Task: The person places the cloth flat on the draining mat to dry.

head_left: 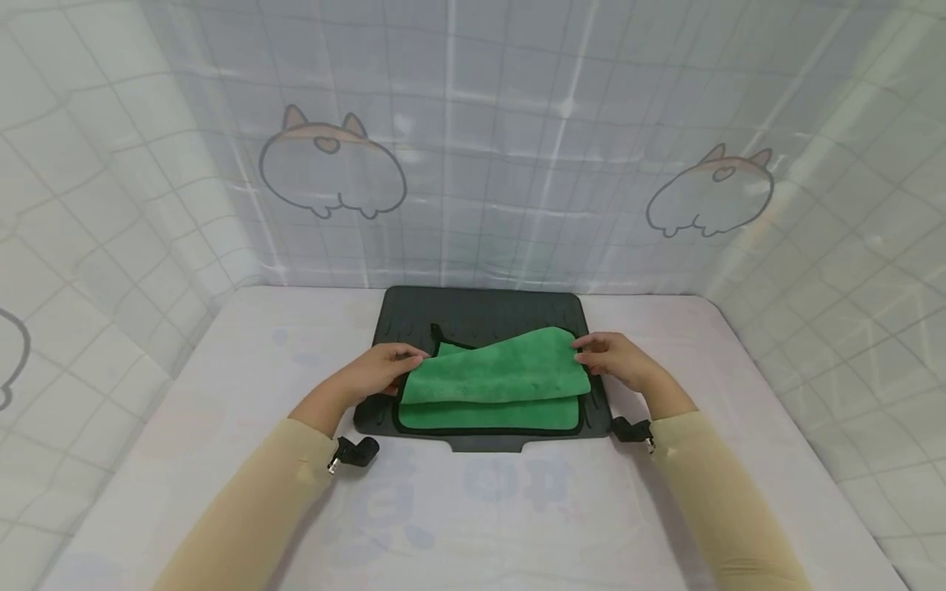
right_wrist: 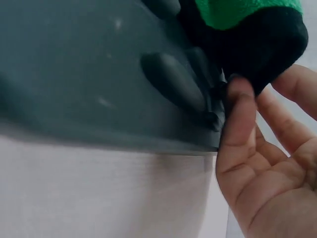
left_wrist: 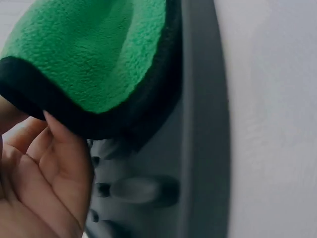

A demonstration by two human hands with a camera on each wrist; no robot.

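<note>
A green towel (head_left: 498, 369) with black edging lies partly folded over a dark grey ridged tray (head_left: 480, 312). Its upper layer overlaps the lower one, whose front strip shows along the bottom. At the left edge of the towel, my left hand (head_left: 373, 369) pinches the black border between thumb and fingers. My right hand (head_left: 621, 361) holds the opposite edge near the upper right. In the left wrist view, the towel's border (left_wrist: 74, 114) curves up from the tray at the left thumb (left_wrist: 67, 144). Over on the right wrist view, a black-edged corner (right_wrist: 262, 54) sits between thumb and fingers.
The tray rests on a white tabletop (head_left: 488, 525) with faint prints. Tiled-pattern curtains (head_left: 517, 164) rise behind and at both sides. Small black devices hang at the left wrist (head_left: 358, 451) and right wrist (head_left: 630, 428), beside the tray's front corners.
</note>
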